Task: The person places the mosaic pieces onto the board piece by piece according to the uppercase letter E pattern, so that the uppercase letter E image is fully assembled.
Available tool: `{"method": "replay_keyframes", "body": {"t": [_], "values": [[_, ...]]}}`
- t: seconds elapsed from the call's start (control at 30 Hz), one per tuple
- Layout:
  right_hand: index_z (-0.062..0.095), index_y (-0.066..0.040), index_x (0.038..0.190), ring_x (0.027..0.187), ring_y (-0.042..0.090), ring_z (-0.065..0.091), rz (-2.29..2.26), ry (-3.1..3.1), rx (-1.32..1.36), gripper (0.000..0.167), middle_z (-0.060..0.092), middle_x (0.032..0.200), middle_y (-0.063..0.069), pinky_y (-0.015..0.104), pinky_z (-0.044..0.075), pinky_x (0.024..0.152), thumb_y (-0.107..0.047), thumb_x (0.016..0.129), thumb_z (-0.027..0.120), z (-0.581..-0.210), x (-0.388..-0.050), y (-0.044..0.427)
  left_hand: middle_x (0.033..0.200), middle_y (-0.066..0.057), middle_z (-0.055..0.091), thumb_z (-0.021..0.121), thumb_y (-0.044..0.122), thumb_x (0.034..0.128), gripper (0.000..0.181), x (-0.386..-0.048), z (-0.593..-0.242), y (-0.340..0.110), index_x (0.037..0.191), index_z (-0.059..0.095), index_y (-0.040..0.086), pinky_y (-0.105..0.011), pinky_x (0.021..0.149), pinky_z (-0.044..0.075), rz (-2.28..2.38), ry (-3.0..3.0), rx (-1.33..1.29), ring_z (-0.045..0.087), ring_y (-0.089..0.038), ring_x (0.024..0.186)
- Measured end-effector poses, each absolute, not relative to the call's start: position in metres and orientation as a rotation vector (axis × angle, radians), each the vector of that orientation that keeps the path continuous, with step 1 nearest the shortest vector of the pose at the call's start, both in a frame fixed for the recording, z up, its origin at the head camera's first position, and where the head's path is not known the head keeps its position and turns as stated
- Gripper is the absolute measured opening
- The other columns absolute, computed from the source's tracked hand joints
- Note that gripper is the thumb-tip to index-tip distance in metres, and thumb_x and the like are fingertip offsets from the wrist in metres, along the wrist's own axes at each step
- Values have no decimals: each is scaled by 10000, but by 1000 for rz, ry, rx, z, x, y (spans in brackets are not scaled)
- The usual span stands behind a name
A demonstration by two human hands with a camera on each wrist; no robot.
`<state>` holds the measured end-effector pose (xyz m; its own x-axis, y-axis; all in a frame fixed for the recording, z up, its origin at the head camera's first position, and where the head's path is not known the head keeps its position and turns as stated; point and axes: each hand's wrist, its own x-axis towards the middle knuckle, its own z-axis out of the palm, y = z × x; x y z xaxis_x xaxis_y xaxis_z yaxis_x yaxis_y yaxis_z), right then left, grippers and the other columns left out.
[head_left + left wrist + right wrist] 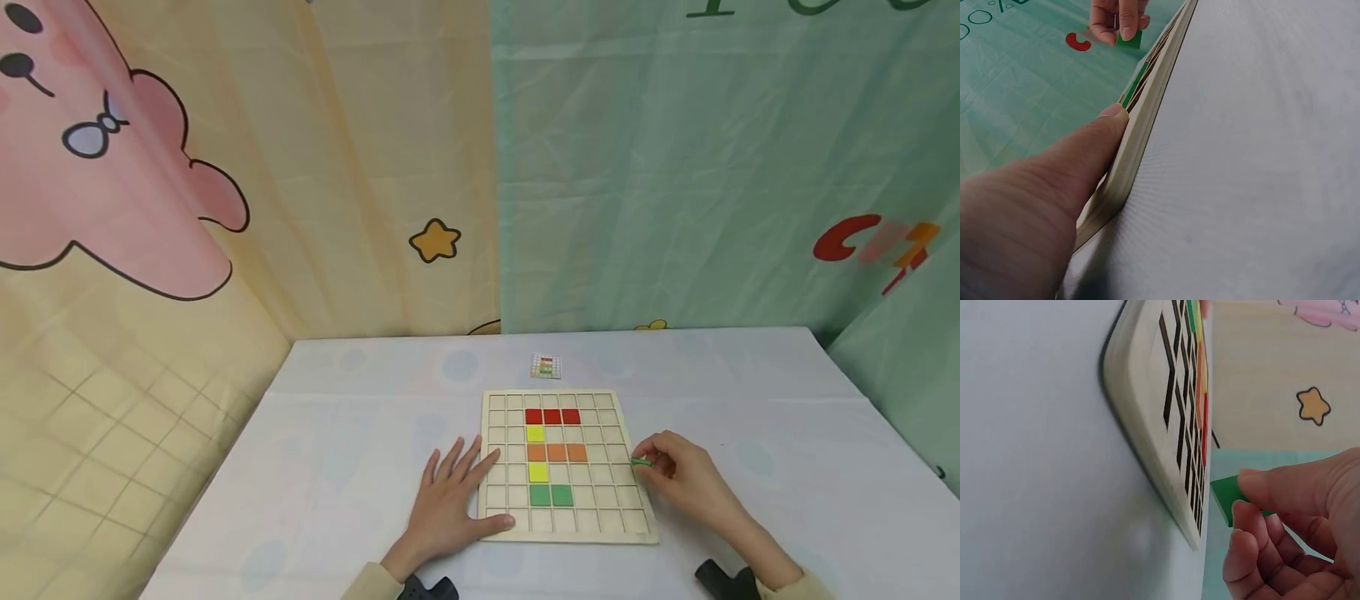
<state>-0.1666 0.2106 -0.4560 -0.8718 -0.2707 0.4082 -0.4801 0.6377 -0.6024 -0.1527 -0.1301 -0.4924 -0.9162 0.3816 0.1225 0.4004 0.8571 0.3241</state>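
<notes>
A wooden grid board [607, 523] lies on the table, its square cells partly filled with coloured tiles. Three red tiles [552, 417] form the top row, with a yellow tile [535, 433] below the left one. Three orange tiles [557, 452] follow, then another yellow tile [538, 472] and two green tiles [551, 495]. My left hand [446, 504] rests with spread fingers on the board's left edge, thumb near the lower left corner. Just off the right edge, my right hand [678, 475] pinches a green tile [1227, 494] between thumb and fingers.
A small pattern card [546, 366] lies behind the board, showing a similar coloured grid. The pale tablecloth [337, 450] spreads on both sides. Printed curtains [645, 183] hang behind the table's back edge.
</notes>
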Motion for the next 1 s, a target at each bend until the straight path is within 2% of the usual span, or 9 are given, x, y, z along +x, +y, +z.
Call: {"method": "replay_keyframes", "body": {"t": [0.3,0.57,1.0], "values": [[652,-139,895,682,52,515,1356,-2685,933,112,576,806,-85,225,475,560,-54,848,709,-457,-170,173,1558,-19,214,474,787,767,902,-152,-493,-131,1481,356,250,-531,1109,31,-518,-2984,-612,102,-281,1424],[675,-152,858,636,46,502,1286,-2873,836,74,565,742,-119,228,458,547,-97,843,721,-456,-169,165,1556,-24,219,477,782,771,895,-151,-494,-129,1482,355,252,-531,1108,27,-531,-2985,-623,97,-279,1425],[735,-152,864,640,30,463,1178,-2888,762,90,538,819,-96,221,425,551,-138,787,779,-458,-163,164,1556,-20,221,467,787,771,896,-151,-494,-131,1482,353,255,-528,1110,32,-522,-2986,-625,102,-280,1425]]}}
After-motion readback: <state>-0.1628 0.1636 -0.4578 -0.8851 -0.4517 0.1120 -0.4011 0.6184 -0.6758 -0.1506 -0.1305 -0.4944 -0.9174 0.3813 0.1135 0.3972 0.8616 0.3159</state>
